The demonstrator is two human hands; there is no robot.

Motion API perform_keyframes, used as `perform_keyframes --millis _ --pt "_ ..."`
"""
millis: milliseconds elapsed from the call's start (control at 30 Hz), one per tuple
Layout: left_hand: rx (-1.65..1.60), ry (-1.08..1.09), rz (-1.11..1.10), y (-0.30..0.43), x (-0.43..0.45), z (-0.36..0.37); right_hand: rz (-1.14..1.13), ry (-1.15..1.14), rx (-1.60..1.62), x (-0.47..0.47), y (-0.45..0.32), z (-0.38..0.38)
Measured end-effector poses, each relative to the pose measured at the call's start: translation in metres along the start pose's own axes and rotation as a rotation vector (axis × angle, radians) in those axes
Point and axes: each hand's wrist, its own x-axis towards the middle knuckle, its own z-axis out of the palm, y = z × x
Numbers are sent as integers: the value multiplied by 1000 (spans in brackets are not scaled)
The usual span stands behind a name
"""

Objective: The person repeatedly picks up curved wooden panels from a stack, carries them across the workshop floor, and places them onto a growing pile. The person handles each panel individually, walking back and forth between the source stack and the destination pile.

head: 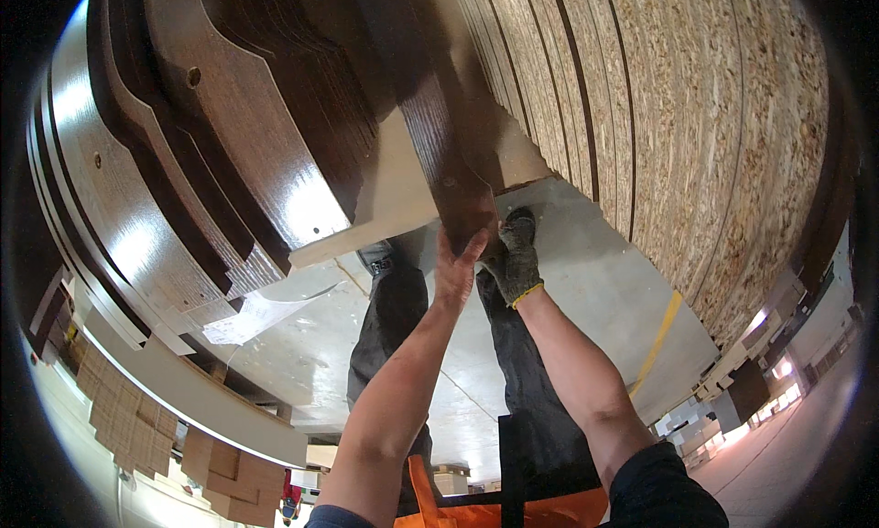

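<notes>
A dark brown wood-grain panel (450, 157) with a shaped edge lies before me, its near end between my hands. My left hand (459, 263), bare, holds the left part of that end, thumb and fingers spread against it. My right hand (516, 260), in a dark knit glove with a yellow cuff, grips the right corner; its fingers are partly hidden. Under the panel is a pale board (402, 178). Left of it stand stacks of similar brown panels (254, 116) with curved edges and small holes.
A tall stack of particleboard sheets (693, 129) rises at the right. Papers (257, 318) hang by the left stacks. A yellow line (656, 342) marks the concrete floor (584, 287). Cardboard stacks (233, 473) and a person (290, 504) are in the distance at lower left.
</notes>
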Motion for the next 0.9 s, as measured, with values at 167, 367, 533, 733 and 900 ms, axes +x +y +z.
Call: perform_keyframes --millis 167,367,533,733,900 --pt "16 15 55 -11 8 -9 -143 -102 -422 15 -13 -4" --pt "74 140 168 -40 14 -7 -245 -196 -724 17 -13 7" --pt "69 110 100 -41 12 -18 -61 -273 -640 40 16 -18" --pt "275 26 -15 -31 9 -28 319 -429 -280 30 -11 7" --pt "195 -52 65 40 -24 -25 45 -484 -1112 -71 -58 30"
